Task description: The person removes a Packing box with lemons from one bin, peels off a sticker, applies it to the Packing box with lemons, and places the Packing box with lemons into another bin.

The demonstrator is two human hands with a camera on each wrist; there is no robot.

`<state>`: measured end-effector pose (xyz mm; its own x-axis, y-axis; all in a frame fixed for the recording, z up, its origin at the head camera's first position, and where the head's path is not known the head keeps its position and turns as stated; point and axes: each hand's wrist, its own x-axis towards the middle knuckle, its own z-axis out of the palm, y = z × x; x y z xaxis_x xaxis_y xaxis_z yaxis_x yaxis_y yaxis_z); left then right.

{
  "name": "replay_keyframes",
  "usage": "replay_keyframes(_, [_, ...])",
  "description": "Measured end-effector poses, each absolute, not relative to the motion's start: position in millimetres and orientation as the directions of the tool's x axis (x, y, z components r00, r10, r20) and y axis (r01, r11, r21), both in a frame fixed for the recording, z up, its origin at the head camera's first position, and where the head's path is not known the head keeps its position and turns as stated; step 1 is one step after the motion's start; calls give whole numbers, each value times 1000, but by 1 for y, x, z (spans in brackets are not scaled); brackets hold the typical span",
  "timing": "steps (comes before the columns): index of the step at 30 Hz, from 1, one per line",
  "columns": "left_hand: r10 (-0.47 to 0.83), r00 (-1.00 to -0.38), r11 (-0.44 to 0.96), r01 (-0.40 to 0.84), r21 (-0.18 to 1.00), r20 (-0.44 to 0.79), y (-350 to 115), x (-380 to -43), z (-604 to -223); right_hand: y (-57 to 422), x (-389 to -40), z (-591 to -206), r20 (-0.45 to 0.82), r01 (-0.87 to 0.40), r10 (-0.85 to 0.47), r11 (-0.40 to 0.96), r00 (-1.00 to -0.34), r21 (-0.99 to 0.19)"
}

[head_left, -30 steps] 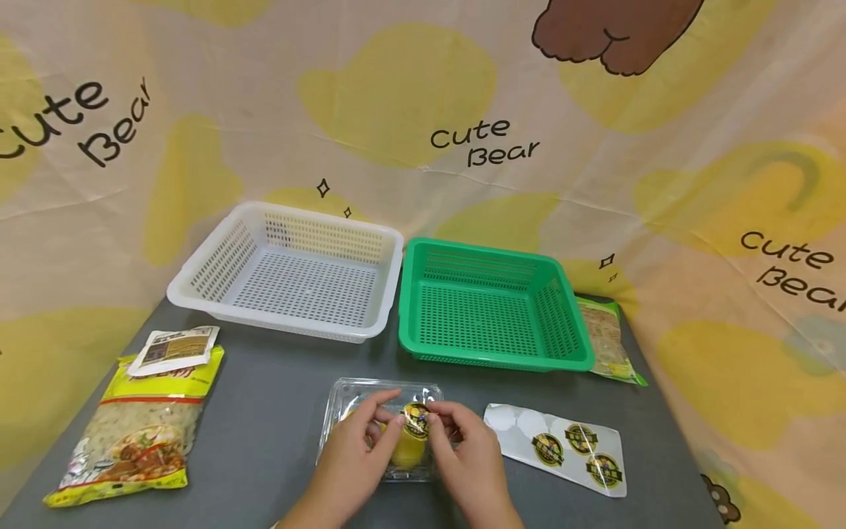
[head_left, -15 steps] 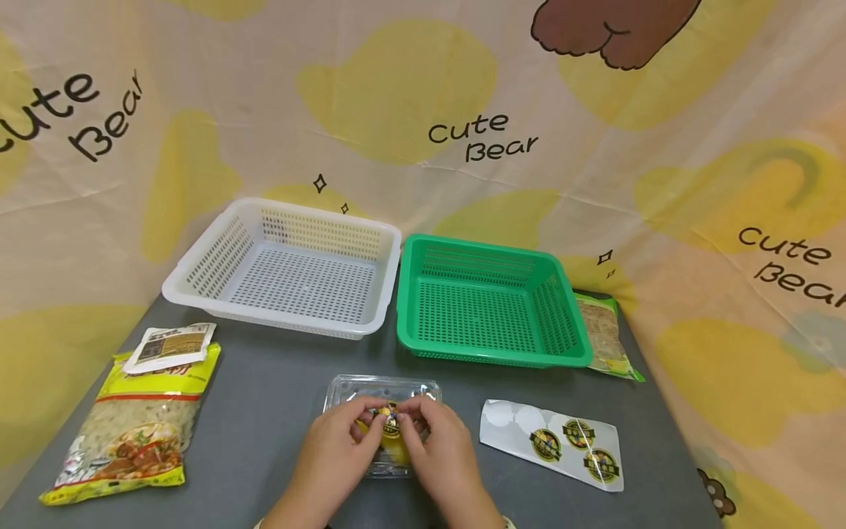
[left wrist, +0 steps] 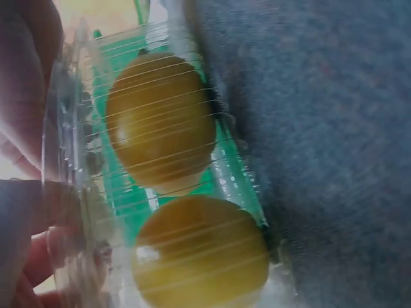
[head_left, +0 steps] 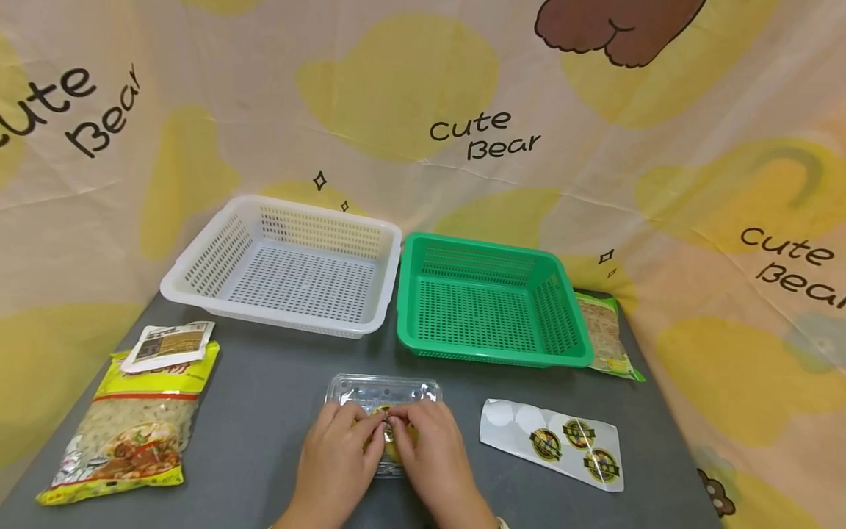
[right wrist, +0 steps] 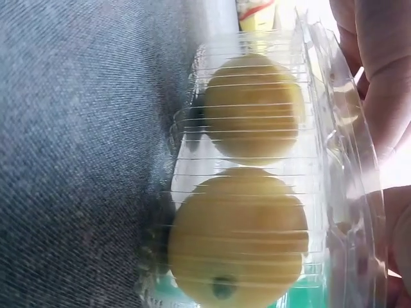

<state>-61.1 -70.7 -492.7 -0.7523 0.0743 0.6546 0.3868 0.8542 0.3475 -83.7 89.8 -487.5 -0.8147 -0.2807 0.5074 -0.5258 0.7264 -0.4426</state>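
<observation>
A clear plastic clamshell box sits near the front of the table. Through its ribbed side, both wrist views show rounded yellow fruits, such as this upper fruit and this lower fruit. My left hand and right hand come together over the lid. Between them, thumbs and forefingers pinch a round black-and-gold sticker by its sides, close over the lid. Fingers cover much of the sticker and the box's middle.
Right of the box lies a white sticker sheet with several round labels. Behind stand a white basket and a green basket. At left, a small sachet rests on a yellow food bag; another bag lies beyond the green basket.
The sticker has moved left and down toward the lid, going from upright and facing me to mostly covered by fingers. Both hands have shifted left and drawn closer together.
</observation>
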Motion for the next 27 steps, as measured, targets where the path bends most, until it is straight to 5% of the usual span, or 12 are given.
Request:
replay_keyframes(5, [46, -769, 856, 359, 372, 638, -70, -60, -496, 90, -83, -488, 488, -499, -275, 757, -828, -421])
replay_keyframes(10, [17, -852, 856, 283, 432, 524, -76, -53, -499, 92, -76, -489, 448, -512, -335, 776, -829, -368])
replay_keyframes(19, [69, -942, 884, 211, 417, 329, -95, -33, -508, 97, -52, -500, 249, -546, -506, 829, -826, -126])
replay_keyframes(27, [68, -970, 903, 159, 399, 232, -103, -31, -510, 93, -48, -499, 136, -485, -468, 862, -873, -146])
